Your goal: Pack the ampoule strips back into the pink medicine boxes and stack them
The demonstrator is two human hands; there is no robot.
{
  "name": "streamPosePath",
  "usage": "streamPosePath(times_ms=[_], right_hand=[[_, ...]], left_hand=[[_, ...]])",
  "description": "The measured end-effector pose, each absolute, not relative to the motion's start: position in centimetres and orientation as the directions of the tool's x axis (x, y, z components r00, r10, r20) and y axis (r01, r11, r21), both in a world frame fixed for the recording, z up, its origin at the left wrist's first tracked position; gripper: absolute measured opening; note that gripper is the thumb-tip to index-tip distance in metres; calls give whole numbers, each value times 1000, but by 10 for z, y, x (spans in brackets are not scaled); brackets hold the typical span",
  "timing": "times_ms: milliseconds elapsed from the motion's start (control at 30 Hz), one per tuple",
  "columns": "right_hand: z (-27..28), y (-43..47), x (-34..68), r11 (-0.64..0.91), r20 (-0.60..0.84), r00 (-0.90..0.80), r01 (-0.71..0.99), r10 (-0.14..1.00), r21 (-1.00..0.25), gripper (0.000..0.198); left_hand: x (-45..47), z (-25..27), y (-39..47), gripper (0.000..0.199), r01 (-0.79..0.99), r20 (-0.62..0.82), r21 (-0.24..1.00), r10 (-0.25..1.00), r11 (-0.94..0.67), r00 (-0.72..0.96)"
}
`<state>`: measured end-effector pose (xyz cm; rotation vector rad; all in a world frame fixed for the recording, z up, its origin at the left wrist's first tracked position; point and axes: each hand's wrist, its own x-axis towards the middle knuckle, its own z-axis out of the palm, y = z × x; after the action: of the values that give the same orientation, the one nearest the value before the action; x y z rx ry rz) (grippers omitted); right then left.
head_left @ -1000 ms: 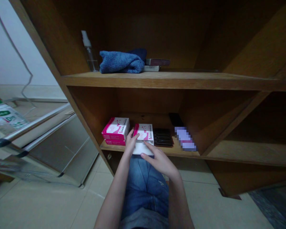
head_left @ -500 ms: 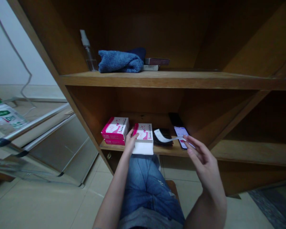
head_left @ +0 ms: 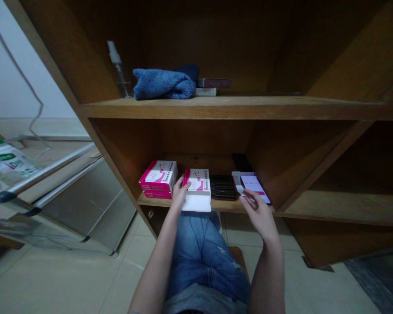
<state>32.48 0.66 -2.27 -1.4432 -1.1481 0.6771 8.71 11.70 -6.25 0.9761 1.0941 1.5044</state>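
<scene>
My left hand (head_left: 180,194) grips the left side of a pink-and-white carton (head_left: 196,179), thumb on its top. The carton's white flap (head_left: 197,203) stands open toward me over the shelf edge. My right hand (head_left: 258,211) pinches the lower end of a white paper strip (head_left: 237,179), which lies between a dark ribbed bundle (head_left: 223,187) and a lit phone (head_left: 256,186). Whether the strip rests on the phone's edge I cannot tell. Left of the carton, similar pink-and-white boxes (head_left: 159,176) are stacked.
A dark flat object (head_left: 241,162) lies behind the phone. On the upper shelf (head_left: 236,101) stand a spray bottle (head_left: 122,74), a folded blue towel (head_left: 165,83) and two small flat boxes (head_left: 212,83). A metal-framed rack (head_left: 52,183) is at the left.
My right hand has moved left and down, bringing the paper strip from in front of the phone to its left side. The dark bundle now shows more fully. My left hand stays on the carton.
</scene>
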Motion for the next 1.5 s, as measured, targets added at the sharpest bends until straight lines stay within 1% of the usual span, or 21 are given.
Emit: streamPosePath(times_ms=[133,300,367,467,567,667,733,833,900,1000,1367,1500], right_hand=[[-34,9,332,76,169,301,299,938,-951,48],[-31,3,337,45,158,304,348,939,-936,50],[-28,0,338,35,153,291,372,945,-928,52],[-23,-3,340,14,148,273,440,951,-898,57],[-18,-2,337,-35,167,328,530,930,-847,60],[-17,3,329,-9,222,344,558,912,-829,60],[-20,7,322,46,251,292,564,923,-825,59],[-26,13,313,92,257,214,572,942,-815,57],[-30,16,309,100,255,195,576,947,-811,57],[-33,18,308,109,265,186,588,946,-802,58],[-37,22,301,127,271,175,571,946,-811,57],[-36,21,301,134,276,177,558,945,-819,58]], left_hand=[[87,-66,119,54,-260,51,961,983,-97,-178],[89,-58,117,51,-204,52,975,982,-89,-182],[88,-53,116,48,-121,82,987,982,-103,-168],[86,-46,113,45,102,187,980,966,-171,-176],[85,-41,105,47,366,341,892,926,-265,-162],[89,-37,93,51,578,465,743,882,-338,-81],[93,-35,84,50,673,509,641,861,-369,-13],[99,-31,73,42,765,514,515,854,-386,85],[101,-29,70,37,809,502,458,858,-369,107],[101,-28,70,32,839,489,425,866,-340,102],[96,-30,72,31,843,478,443,876,-306,67],[93,-31,75,30,830,493,450,867,-329,77]])
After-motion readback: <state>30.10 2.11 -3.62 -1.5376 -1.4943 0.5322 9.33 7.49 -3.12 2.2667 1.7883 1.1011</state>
